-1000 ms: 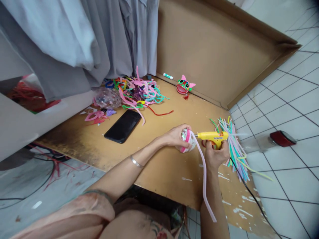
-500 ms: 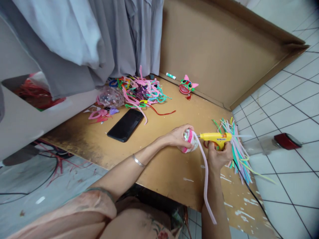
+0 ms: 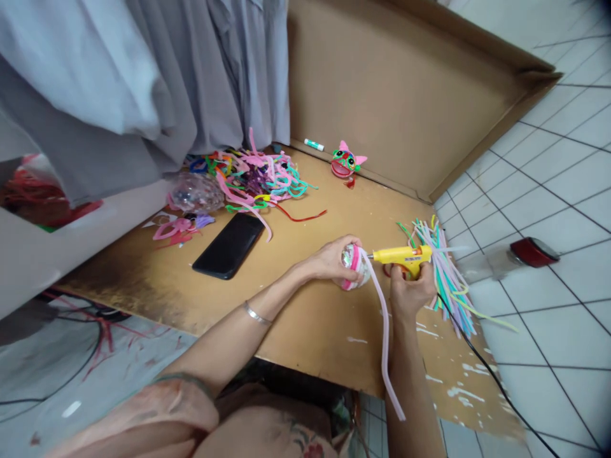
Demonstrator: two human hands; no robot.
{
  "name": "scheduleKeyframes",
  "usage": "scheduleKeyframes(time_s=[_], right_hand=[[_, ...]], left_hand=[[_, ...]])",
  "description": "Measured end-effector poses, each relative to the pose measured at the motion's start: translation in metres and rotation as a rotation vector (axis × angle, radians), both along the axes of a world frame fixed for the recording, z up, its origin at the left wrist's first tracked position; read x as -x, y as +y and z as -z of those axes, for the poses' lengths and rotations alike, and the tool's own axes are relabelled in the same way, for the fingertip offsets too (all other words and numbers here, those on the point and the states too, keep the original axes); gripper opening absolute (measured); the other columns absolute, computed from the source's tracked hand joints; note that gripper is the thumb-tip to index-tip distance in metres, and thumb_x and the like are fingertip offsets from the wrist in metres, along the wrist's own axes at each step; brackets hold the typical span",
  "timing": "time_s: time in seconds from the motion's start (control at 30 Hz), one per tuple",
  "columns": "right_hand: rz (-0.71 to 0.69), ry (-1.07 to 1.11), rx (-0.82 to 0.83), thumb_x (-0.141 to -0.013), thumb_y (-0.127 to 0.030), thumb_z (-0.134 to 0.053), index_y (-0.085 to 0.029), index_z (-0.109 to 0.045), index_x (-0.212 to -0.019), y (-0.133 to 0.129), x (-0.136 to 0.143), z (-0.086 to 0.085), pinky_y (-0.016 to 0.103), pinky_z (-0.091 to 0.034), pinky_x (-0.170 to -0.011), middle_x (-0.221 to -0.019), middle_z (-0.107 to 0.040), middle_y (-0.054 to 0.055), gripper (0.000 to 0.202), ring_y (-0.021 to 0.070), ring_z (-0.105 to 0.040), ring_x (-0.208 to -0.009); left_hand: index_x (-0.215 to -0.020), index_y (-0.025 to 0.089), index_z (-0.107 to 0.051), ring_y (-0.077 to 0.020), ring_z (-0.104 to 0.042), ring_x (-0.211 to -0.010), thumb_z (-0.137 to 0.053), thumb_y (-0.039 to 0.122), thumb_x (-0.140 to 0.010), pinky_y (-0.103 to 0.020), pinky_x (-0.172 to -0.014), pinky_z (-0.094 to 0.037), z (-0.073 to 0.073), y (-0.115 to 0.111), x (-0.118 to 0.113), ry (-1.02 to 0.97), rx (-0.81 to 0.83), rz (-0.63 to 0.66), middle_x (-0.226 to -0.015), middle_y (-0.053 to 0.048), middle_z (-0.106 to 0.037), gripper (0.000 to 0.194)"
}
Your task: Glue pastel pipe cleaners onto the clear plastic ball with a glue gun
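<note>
Clamped the pink-banded ball in the left hand above the tabletop, seemingly to steady it; gripped the yellow glue gun in the right hand, apparently to aim beside the pale strip.

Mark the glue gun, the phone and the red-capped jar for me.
Glue gun [image 3: 398, 256]: head view, yellow barrel.
Phone [image 3: 229, 246]: head view, middle of dark screen.
Jar [image 3: 533, 252]: head view, red cap.
</note>
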State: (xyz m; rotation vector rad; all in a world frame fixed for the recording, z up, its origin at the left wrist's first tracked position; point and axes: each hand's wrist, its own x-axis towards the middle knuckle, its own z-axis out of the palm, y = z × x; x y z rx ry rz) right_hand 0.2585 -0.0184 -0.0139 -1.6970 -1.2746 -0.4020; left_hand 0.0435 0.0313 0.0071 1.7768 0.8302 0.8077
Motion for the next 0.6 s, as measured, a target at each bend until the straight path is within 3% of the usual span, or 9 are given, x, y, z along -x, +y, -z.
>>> scheduleKeyframes(time_s=[0.13, 0.6], right_hand=[[0.046, 0.011, -0.026, -0.069, -0.033, -0.055, -0.023, -0.046, -0.076, 0.001, 0.002, 0.002, 0.028, -0.037, -0.06, -0.068, -0.044, -0.004, 0.015, 0.0153, -0.043, -0.063], [0.013, 0.028, 0.001, -0.07, -0.03, -0.051, -0.022, -0.049, -0.086, -0.003, 0.016, -0.005, 0.034, -0.041, -0.073, -0.075, -0.049, -0.001, 0.017, 0.0187, -0.049, -0.072]], left_hand=[[-0.11, 0.021, -0.055, -0.0147, -0.054, -0.076, -0.081, 0.03, -0.056, -0.026, -0.07, -0.045, 0.001, 0.0, 0.001, 0.017, 0.008, -0.005, -0.088, 0.003, -0.059, 0.06], [-0.111, 0.02, -0.048, -0.0121, -0.051, -0.072, -0.079, 0.034, -0.056, -0.023, -0.067, -0.044, 0.003, -0.001, 0.002, -0.042, 0.111, 0.059, -0.083, 0.004, -0.055, 0.064]])
